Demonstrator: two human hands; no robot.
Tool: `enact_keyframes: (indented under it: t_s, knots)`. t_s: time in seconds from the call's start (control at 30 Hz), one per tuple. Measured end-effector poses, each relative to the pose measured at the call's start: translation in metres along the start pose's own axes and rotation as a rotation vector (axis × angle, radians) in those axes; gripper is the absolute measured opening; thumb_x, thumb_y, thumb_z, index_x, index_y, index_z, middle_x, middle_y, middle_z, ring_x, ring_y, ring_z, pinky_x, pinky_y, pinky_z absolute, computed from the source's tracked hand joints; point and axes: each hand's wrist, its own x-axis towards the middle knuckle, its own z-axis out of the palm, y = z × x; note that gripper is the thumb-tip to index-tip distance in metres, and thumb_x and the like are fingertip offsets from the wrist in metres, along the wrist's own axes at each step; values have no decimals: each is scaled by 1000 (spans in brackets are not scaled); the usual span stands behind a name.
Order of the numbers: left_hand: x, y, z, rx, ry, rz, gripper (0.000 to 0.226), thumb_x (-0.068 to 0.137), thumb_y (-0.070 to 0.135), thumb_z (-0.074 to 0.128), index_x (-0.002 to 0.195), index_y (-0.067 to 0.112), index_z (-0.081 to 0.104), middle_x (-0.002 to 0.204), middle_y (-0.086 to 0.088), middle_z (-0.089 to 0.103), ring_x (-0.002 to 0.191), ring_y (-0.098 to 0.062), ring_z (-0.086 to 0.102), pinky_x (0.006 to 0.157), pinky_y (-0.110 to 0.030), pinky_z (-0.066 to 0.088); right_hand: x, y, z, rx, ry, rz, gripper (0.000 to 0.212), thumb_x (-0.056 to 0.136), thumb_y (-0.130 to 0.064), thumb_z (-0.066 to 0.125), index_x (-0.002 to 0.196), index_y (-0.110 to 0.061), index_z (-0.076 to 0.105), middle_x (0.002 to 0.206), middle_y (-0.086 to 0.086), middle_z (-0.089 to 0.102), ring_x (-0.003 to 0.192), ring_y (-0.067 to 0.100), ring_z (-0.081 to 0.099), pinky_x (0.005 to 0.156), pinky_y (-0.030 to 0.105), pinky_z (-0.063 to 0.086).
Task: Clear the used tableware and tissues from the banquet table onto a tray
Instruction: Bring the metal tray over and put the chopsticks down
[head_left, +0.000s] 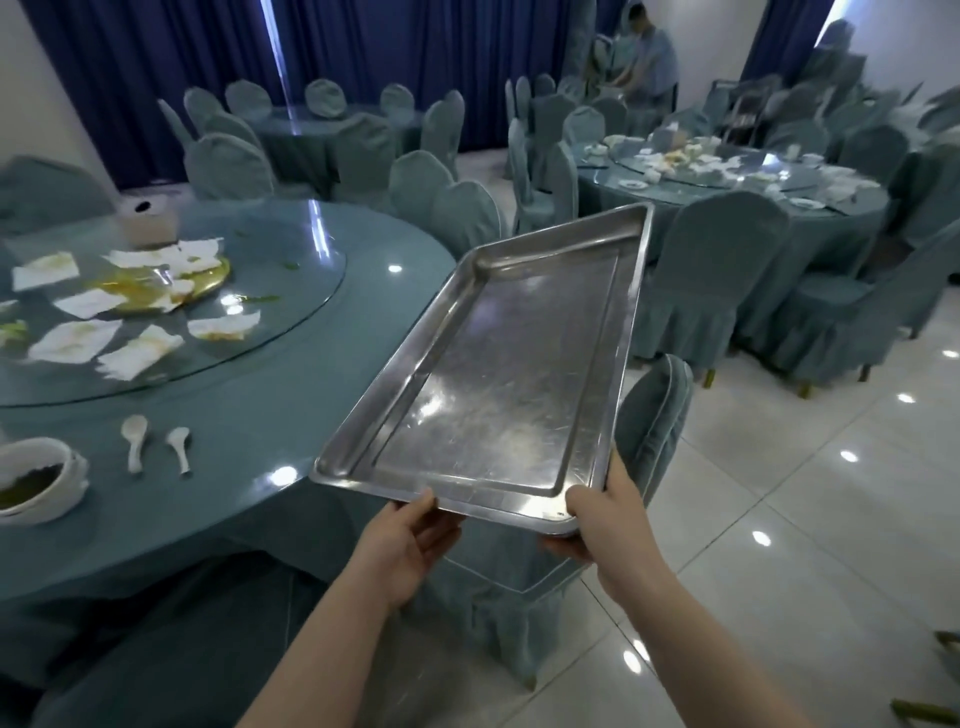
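Clock bearings are read from frame centre, 12 being farthest from us. The tray (498, 374) is a rectangular steel pan with a low raised rim and rounded corners. Its floor is dull and finely scratched all over, with soft glare patches. It is held in the air at centre, its long axis running from 7 toward 1 o'clock. Both hands grasp its near short edge. The left hand (402, 545) has its thumb on the rim and its fingers curled beneath, and the right hand (605, 514) clamps the near right corner the same way. The tray's near left corner overlaps the rim of the round desk (249, 415) in view; we cannot tell whether they touch. On the desk at 9 o'clock, stained tissues (135, 353) lie scattered on the glass turntable (291, 291) around a gold plate (208, 275). A tissue box (148, 221) stands at 10 o'clock. At 8 o'clock two white spoons (136, 441) lie side by side on the cloth. A white bowl (36, 478) with dark green residue sits at the frame's left edge. A covered chair (654, 415) stands under the tray's right edge at 4 o'clock. Open tiled floor (831, 493) stretches from 3 to 5 o'clock. A second desk (727, 176) carrying used ware stands at 2 o'clock behind more chairs. A person (649, 57) stands at 1 o'clock.
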Motion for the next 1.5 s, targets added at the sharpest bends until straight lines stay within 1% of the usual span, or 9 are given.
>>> enact_keyframes:
  t_s: [0.2, 0.33, 0.53, 0.7, 0.93, 1.03, 1.13, 1.27, 1.5]
  knots:
    - [43, 36, -22, -83, 54, 23, 6, 93, 9, 55, 98, 11, 58, 81, -10, 73, 73, -24, 70, 70, -37, 53, 60, -13, 49, -15, -56, 34, 62, 79, 3, 42, 112, -48, 54, 98, -9, 69, 75, 25, 70, 54, 38, 58]
    - [80, 71, -38, -199, 23, 3, 11, 95, 13, 50, 99, 7, 59, 92, -19, 68, 84, -31, 67, 78, -41, 52, 107, -22, 81, -18, -84, 62, 64, 79, 6, 40, 126, -36, 51, 108, 0, 66, 72, 28, 72, 55, 40, 58]
    - [126, 112, -57, -332, 7, -87, 21, 94, 15, 43, 107, 5, 57, 106, -24, 62, 97, -34, 61, 73, -44, 55, 164, -30, 121, -46, -100, 115, 55, 75, 5, 42, 106, -38, 60, 93, -2, 70, 69, 27, 72, 56, 42, 59]
    - [151, 125, -73, -412, 20, -121, 40, 96, 17, 40, 135, 11, 44, 124, -29, 54, 103, -39, 60, 73, -53, 53, 199, -29, 142, -87, -116, 169, 52, 76, 6, 41, 108, -31, 59, 104, 4, 66, 77, 33, 71, 58, 45, 60]
    - [174, 133, -88, -470, 84, -76, 60, 96, 20, 40, 152, 15, 18, 146, -31, 32, 113, -46, 55, 90, -53, 46, 244, -22, 154, -169, -165, 221, 45, 76, 3, 45, 100, -30, 63, 98, 6, 70, 77, 36, 71, 60, 44, 59]
    - [182, 140, -89, -507, 123, -30, 59, 99, 25, 40, 152, 15, 19, 151, -29, 25, 111, -45, 54, 89, -53, 45, 269, -17, 159, -156, -219, 277, 40, 82, 2, 50, 104, -29, 61, 94, 6, 72, 79, 37, 71, 62, 47, 60]
    - [189, 145, -84, -503, 141, 13, 58, 100, 34, 41, 152, 20, 20, 150, -26, 30, 108, -42, 57, 85, -53, 47, 300, -7, 161, -96, -266, 392, 30, 92, 0, 53, 111, -23, 55, 99, 10, 68, 82, 37, 69, 68, 55, 58]
    - [199, 150, -78, -487, 161, 22, 52, 99, 37, 41, 148, 21, 32, 124, -25, 56, 110, -37, 58, 77, -55, 56, 338, 11, 157, -36, -252, 531, 30, 93, 1, 55, 120, -13, 52, 103, 14, 64, 85, 34, 66, 57, 49, 59]
    - [226, 141, -65, -454, 255, -33, 55, 97, 39, 46, 146, 18, 35, 125, -25, 56, 111, -36, 59, 76, -52, 58, 380, 29, 145, -40, -273, 591, 33, 96, -1, 53, 123, -20, 53, 105, 13, 68, 85, 32, 68, 55, 44, 57]
